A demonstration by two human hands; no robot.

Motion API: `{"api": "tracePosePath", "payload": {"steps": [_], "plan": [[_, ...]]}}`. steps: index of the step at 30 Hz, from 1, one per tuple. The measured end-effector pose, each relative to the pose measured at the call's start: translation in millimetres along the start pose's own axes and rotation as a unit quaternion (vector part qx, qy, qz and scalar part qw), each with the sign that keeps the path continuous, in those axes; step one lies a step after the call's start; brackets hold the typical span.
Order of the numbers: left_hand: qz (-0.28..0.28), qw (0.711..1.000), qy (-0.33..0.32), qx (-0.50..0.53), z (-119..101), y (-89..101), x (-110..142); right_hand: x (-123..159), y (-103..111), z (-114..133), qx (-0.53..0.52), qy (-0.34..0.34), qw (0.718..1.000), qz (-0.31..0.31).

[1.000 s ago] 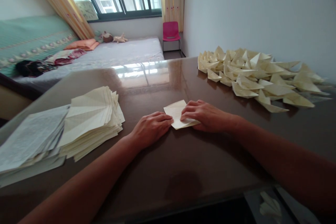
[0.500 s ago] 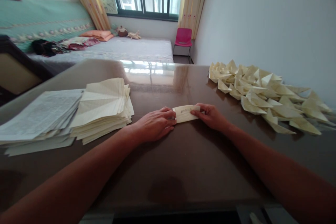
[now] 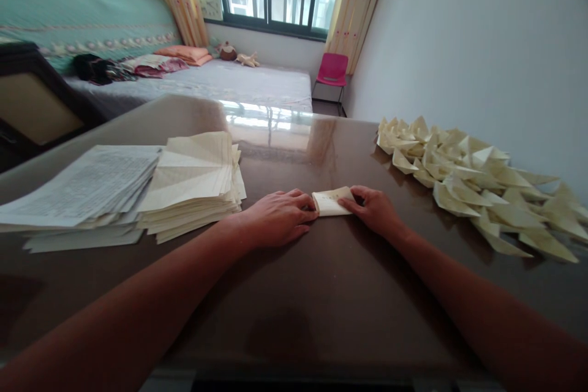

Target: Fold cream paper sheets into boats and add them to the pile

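A small folded piece of cream paper (image 3: 331, 203) lies on the glossy brown table (image 3: 321, 294) between my hands. My left hand (image 3: 278, 218) rests knuckles up at its left end, fingers curled and pinching the edge. My right hand (image 3: 374, 208) pinches its right end with thumb and fingers closed. The paper is a narrow folded strip with faint print on it.
A fanned stack of cream sheets (image 3: 195, 180) and printed sheets (image 3: 87, 187) sits on the left. A heap of folded paper pieces (image 3: 473, 180) lies on the right by the white wall. Beyond the table stand a bed (image 3: 206, 82) and a pink chair (image 3: 332, 70).
The flat paper under my hands has been folded into a narrow strip. Both hands now pinch its ends. The view has swung a little to the left.
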State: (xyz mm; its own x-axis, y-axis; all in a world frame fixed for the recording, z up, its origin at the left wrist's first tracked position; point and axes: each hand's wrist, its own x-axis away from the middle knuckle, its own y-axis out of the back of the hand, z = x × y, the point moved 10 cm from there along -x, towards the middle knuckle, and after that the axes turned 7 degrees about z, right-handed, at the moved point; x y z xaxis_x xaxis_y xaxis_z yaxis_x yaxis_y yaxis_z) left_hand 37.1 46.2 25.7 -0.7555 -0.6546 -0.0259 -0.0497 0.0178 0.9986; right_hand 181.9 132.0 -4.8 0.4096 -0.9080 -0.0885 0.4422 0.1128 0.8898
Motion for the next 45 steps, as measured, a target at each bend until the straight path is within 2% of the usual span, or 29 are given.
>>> {"api": "tracePosePath", "payload": {"steps": [3,6,8,11,16,29,41,45], "plan": [[-0.012,1.0,0.013,0.011,4,2.5,-1,-1,0,0,0.018,-0.005,1.0,-0.002],[-0.069,0.997,0.038,0.013,4,10.7,-3,-1,0,0,0.029,-0.001,1.0,-0.009],[-0.101,0.995,0.022,0.001,-6,12.3,-4,-1,0,0,0.032,0.002,0.999,-0.01],[-0.084,0.996,-0.012,-0.031,-25,-1.1,-9,-1,0,1,0.031,0.006,0.999,-0.007],[-0.069,0.996,-0.001,-0.054,-28,-14.1,-12,-2,0,1,0.038,0.006,0.999,-0.008],[-0.079,0.995,0.019,-0.059,-25,-10.9,-12,-3,0,2,0.065,0.001,0.998,-0.012],[-0.054,0.996,0.04,-0.054,-24,-10.7,-17,-4,-1,3,0.108,0.008,0.994,-0.026],[-0.051,0.996,0.04,-0.056,-24,-9.6,-17,-2,4,3,0.089,0.015,0.995,-0.042]]}}
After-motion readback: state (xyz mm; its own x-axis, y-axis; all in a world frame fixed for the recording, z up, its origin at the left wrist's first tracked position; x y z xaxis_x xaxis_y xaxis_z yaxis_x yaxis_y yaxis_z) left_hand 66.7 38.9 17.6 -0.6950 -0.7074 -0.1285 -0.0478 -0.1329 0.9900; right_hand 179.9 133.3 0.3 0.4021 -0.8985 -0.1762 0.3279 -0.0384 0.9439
